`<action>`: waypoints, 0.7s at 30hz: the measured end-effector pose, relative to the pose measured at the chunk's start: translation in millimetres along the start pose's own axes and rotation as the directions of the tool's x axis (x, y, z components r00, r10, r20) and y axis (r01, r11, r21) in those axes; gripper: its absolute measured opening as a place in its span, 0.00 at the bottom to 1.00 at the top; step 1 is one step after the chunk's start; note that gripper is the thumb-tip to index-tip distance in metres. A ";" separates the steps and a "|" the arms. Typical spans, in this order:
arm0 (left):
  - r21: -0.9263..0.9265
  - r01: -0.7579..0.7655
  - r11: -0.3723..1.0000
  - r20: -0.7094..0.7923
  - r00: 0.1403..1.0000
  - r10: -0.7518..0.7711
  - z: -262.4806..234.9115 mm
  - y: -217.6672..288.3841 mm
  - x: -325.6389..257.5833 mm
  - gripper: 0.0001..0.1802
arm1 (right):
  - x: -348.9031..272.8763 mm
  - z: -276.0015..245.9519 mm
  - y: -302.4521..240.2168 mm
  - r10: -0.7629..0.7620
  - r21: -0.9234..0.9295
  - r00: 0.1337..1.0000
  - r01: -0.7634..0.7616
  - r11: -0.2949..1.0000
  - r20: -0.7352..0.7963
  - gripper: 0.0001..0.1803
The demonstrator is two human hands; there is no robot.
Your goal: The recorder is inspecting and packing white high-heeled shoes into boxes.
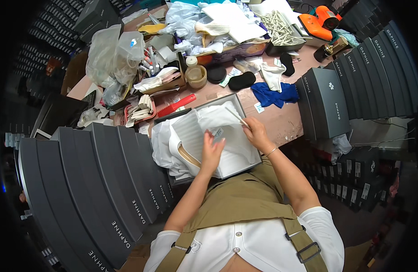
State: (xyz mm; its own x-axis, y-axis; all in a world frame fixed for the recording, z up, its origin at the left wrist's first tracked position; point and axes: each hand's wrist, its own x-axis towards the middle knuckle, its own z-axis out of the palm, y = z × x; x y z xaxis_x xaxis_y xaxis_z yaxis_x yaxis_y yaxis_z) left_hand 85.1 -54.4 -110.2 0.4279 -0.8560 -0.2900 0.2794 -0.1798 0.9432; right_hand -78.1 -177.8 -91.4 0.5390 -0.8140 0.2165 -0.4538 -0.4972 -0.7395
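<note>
An open grey shoebox (240,103) lined with white tissue paper (161,147) sits at the table's near edge, in front of my body. A white shoe (173,141) with a beige insole lies in its left part. My right hand (257,134) is closed on a thin pale stick (235,116), over the box's right side. Above the middle of the box is my left hand (212,153), its fingers apart. A small printed packet (216,132) shows by the left fingertips; I cannot tell whether they touch it.
Tall stacks of grey shoeboxes flank me, left (104,181) and right (324,102). Behind the open box lie a red comb-like tool (177,105), a jar (195,76), black oval pads (241,81) and a blue cloth (275,93). A bin of pale sticks (278,29) stands farther back.
</note>
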 end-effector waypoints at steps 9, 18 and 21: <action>0.711 -0.284 0.644 0.335 0.941 0.045 8.9 -28.1 25.0 0.38 | -16.1 -43.2 -9.3 0.610 0.722 0.792 -0.403 0.563 -0.034 0.11; 0.318 -0.683 0.658 0.839 0.526 0.140 63.5 -44.3 -6.4 0.29 | 53.9 52.0 -55.5 0.041 0.227 0.927 -0.134 0.965 0.373 0.26; 0.427 -0.399 0.811 0.740 0.671 -0.059 37.0 16.3 -30.4 0.22 | 54.3 42.4 -10.7 0.325 0.120 0.934 -0.343 0.932 0.152 0.27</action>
State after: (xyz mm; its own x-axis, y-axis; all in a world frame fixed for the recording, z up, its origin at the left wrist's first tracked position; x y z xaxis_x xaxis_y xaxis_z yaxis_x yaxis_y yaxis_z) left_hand 44.8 -49.3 -80.0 -0.3652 -0.9217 -0.1304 -0.3110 -0.0112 0.9504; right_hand -13.9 -204.0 -98.7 0.4636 -0.8757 -0.1346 -0.5229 -0.1478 -0.8395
